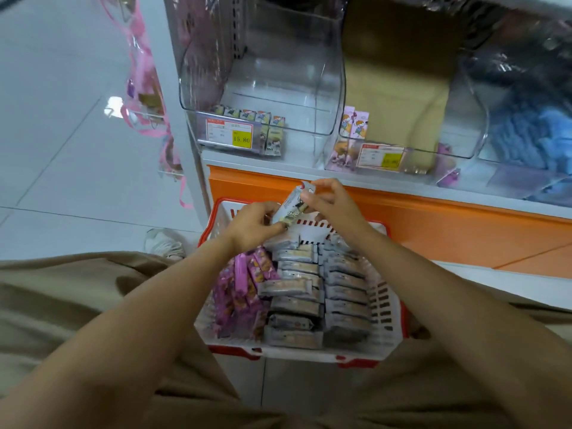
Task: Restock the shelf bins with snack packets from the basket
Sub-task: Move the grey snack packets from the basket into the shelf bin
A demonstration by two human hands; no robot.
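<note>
Beige clothing [77, 305] fills the near foreground as a person crouches over a white, red-rimmed basket [385, 308] set close to an orange shelf base [433, 230]. The basket is nearly full. Grey packets [297, 305] lie in tight rows at centre and right, and purple packets [244, 283] are packed along its left side.

Above the basket's far end, both hands hold one grey-and-white packet [292, 207], tilted with its upper end toward the shelf. The left hand [250, 226] pinches the near, lower end between thumb and fingers [274, 226]. The fingers [312, 198] of the right hand [332, 205] curl to pinch the far, upper end.

Beyond, three clear bins stand on the shelf. The left bin [325, 72] is almost bare, with a short row of small packs [247, 115] upright behind its yellow price tag [229, 133]. The middle bin [461, 144] holds brown cardboard [399, 88] and a few pink-purple packs [355, 122] at its front left. The right bin [483, 119] is heaped with blue packs [532, 134].

The risks look modest but real. The slick wrapper is held only at its ends, so passing it to one hand could let it slip back into the basket or down onto the floor beside the shelf base. Its print is too blurred to match to a bin, so it could go into the wrong one. A careless drop into the left bin could also topple the upright row or knock the clipped price tag.
</note>
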